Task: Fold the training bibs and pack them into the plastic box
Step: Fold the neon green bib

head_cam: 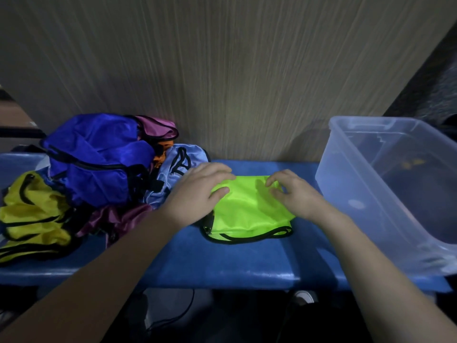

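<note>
- On the blue bench [222,256], in the middle, lies a folded green bib [249,209] with black trim along its near edge.
- The left hand [200,191] rests flat on the bib's left side, fingers straight.
- The right hand [294,191] sits on the bib's right side, its fingertips curled and pinching the cloth at the far edge.
- To the left is a heap of unfolded bibs: blue [96,157], yellow [32,214], purple [158,127], pale blue [183,157].
- At the right stands the clear plastic box [346,184], just beside the green bib.
</note>
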